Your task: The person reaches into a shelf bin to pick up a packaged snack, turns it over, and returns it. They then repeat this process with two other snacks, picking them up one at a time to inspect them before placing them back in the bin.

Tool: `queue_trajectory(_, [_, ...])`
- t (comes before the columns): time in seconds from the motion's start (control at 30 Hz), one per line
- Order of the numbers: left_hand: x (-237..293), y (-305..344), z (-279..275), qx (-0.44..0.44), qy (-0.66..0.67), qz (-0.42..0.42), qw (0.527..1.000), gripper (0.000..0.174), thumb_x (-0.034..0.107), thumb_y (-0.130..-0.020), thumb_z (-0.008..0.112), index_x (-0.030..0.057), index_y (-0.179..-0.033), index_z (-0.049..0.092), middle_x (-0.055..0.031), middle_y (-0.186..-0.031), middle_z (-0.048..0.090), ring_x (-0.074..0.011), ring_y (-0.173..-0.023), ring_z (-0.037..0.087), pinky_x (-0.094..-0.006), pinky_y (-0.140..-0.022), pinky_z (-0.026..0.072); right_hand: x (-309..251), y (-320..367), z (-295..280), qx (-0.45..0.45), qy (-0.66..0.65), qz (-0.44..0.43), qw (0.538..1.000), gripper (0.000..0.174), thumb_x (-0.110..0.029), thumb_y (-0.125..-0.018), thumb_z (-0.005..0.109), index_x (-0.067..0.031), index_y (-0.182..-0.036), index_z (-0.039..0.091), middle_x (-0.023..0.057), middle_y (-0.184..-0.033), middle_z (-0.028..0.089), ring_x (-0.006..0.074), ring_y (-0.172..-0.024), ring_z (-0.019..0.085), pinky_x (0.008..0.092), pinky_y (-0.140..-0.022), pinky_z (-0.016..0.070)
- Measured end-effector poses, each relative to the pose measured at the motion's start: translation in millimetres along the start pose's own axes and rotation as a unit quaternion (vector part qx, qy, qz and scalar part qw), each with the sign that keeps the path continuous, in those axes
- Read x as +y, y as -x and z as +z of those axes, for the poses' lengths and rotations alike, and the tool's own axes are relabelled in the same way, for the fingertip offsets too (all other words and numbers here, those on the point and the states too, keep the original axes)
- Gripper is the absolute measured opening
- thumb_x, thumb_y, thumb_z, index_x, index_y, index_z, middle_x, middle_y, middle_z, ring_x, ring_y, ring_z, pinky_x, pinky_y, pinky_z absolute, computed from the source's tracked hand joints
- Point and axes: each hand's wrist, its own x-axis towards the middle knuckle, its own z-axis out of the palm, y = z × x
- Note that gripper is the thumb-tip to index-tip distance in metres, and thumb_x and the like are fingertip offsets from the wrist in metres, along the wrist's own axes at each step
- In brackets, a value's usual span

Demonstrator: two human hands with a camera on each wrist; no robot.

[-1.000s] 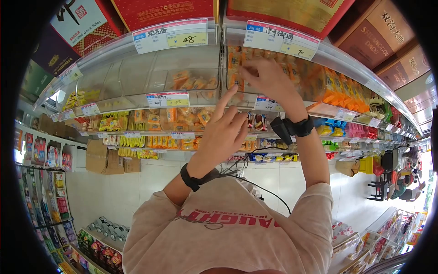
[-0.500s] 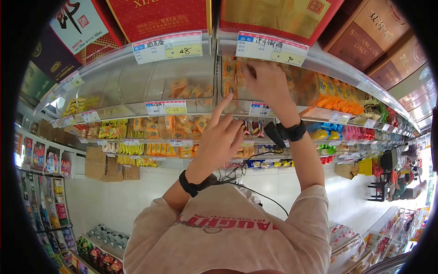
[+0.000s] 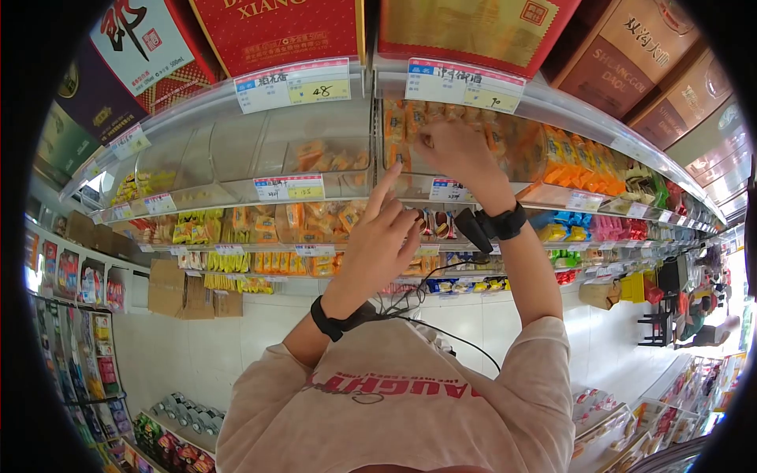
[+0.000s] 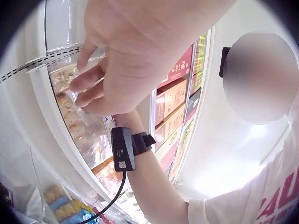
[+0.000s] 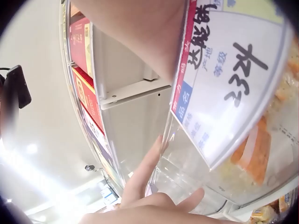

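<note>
In the head view my right hand (image 3: 461, 154) reaches over the front of a clear bin (image 3: 512, 169), fingers bent among orange-wrapped snack packets (image 3: 415, 117). I cannot tell whether its fingertips pinch a packet. Just left and lower, my left hand (image 3: 378, 240) points its index finger at the bin's front, tip overlapping a packet standing there. Its other fingers are loosely bent, with nothing seen in them. A price card (image 5: 229, 79) covers much of the right hand in the right wrist view.
Boxed liquor (image 3: 280, 31) stands on the shelf above, with price cards (image 3: 292, 83) along its edge. To the left is a bin with a few packets (image 3: 323, 156). More snack rows (image 3: 315, 221) sit below, and a dark cable (image 3: 441, 319) hangs between the arms.
My right hand dips farther into the bin, then comes slightly back toward its front with fingers bent. The left hand keeps pointing at the bin's front. The head view shifts a little.
</note>
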Motion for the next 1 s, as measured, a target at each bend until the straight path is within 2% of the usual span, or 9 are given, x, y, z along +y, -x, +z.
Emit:
queue_trajectory(0.1, [2, 0, -2, -0.006, -0.007, -0.001, 1.000, 0.010, 0.003, -0.090, 0.074, 0.0003, -0.099, 0.074, -0.0144, -0.099, 0.068, -0.0388, -0.155, 0.039, -0.0485, -0.098, 0.0540, -2, -4, -5, 0.004, -0.009, 0.000, 1.000, 0.030, -0.031, -0.096, 0.066, -0.0058, -0.102, 0.080, 0.0148, -0.086, 0.076, 0.0381, -0.083, 0.073, 0.0464, -0.079, 0.0579])
queue_trajectory(0.2, [3, 2, -2, -0.016, -0.012, -0.015, 1.000, 0.009, 0.004, -0.090, 0.074, 0.0005, -0.098, 0.075, -0.0143, -0.098, 0.069, -0.0364, -0.155, 0.038, -0.0468, -0.096, 0.0548, -7, -1, -25, 0.111, -0.095, 0.039, 0.989, 0.038, -0.036, -0.099, 0.062, -0.0046, -0.084, 0.077, 0.0202, -0.080, 0.073, 0.0401, -0.081, 0.073, 0.0505, -0.076, 0.0579])
queue_trajectory(0.3, [-1, 0, -3, -0.016, -0.016, -0.015, 1.000, 0.008, 0.004, -0.090, 0.074, 0.0005, -0.097, 0.075, -0.0139, -0.096, 0.070, -0.0344, -0.156, 0.038, -0.0454, -0.095, 0.0554, 6, 6, -46, 0.063, -0.136, 0.065, 0.987, 0.045, -0.043, -0.101, 0.061, -0.0035, -0.087, 0.078, 0.0206, -0.082, 0.073, 0.0418, -0.082, 0.072, 0.0510, -0.076, 0.0567])
queue_trajectory(0.4, [2, 3, 0, -0.016, -0.025, -0.018, 0.999, 0.007, 0.004, -0.090, 0.074, 0.0004, -0.096, 0.075, -0.0134, -0.096, 0.070, -0.0350, -0.156, 0.038, -0.0452, -0.095, 0.0557, 24, 10, -37, -0.071, -0.137, 0.060, 0.986, 0.051, -0.047, -0.102, 0.058, -0.0017, -0.087, 0.076, 0.0222, -0.082, 0.072, 0.0439, -0.083, 0.071, 0.0506, -0.076, 0.0557])
queue_trajectory(0.5, [4, -2, -2, -0.013, -0.035, -0.014, 0.999, 0.007, 0.003, -0.089, 0.074, 0.0002, -0.095, 0.075, -0.0133, -0.096, 0.070, -0.0369, -0.155, 0.039, -0.0459, -0.096, 0.0559, 24, 15, -32, -0.067, -0.119, 0.082, 0.987, 0.051, -0.046, -0.103, 0.056, -0.0012, -0.088, 0.075, 0.0237, -0.083, 0.070, 0.0443, -0.083, 0.069, 0.0497, -0.077, 0.0549])
queue_trajectory(0.6, [5, -2, -3, -0.019, -0.029, -0.020, 0.999, 0.007, 0.002, -0.089, 0.073, 0.0000, -0.095, 0.075, -0.0131, -0.096, 0.071, -0.0387, -0.154, 0.040, -0.0468, -0.096, 0.0558, 17, 14, -35, -0.117, -0.123, 0.128, 0.977, 0.048, -0.045, -0.104, 0.055, -0.0017, -0.093, 0.073, 0.0245, -0.085, 0.070, 0.0438, -0.083, 0.069, 0.0493, -0.078, 0.0545])
queue_trajectory(0.7, [3, -2, 0, -0.016, -0.027, -0.022, 0.999, 0.008, 0.001, -0.088, 0.073, 0.0001, -0.096, 0.075, -0.0126, -0.096, 0.071, -0.0386, -0.154, 0.041, -0.0468, -0.096, 0.0557, 21, 17, -30, -0.120, -0.120, 0.098, 0.981, 0.045, -0.043, -0.106, 0.055, -0.0040, -0.108, 0.076, 0.0189, -0.075, 0.068, 0.0329, -0.074, 0.068, 0.0430, -0.073, 0.0512])
queue_trajectory(0.8, [5, -2, 1, -0.017, -0.039, -0.026, 0.999, 0.009, 0.001, -0.088, 0.073, 0.0003, -0.097, 0.076, -0.0124, -0.097, 0.073, -0.0378, -0.154, 0.041, -0.0462, -0.096, 0.0561, 22, 20, -29, -0.087, -0.142, 0.072, 0.983, 0.042, -0.044, -0.102, 0.057, -0.0051, -0.099, 0.074, 0.0212, -0.089, 0.072, 0.0422, -0.085, 0.070, 0.0509, -0.080, 0.0547])
queue_trajectory(1.0, [5, -2, 1, -0.019, -0.051, -0.031, 0.998, 0.010, 0.001, -0.087, 0.074, 0.0009, -0.096, 0.077, -0.0128, -0.098, 0.073, -0.0368, -0.153, 0.043, -0.0446, -0.090, 0.0579, 13, 24, -30, 0.092, -0.038, 0.090, 0.991, 0.042, -0.039, -0.099, 0.062, -0.0046, -0.081, 0.077, 0.0200, -0.075, 0.072, 0.0420, -0.074, 0.073, 0.0498, -0.070, 0.0602])
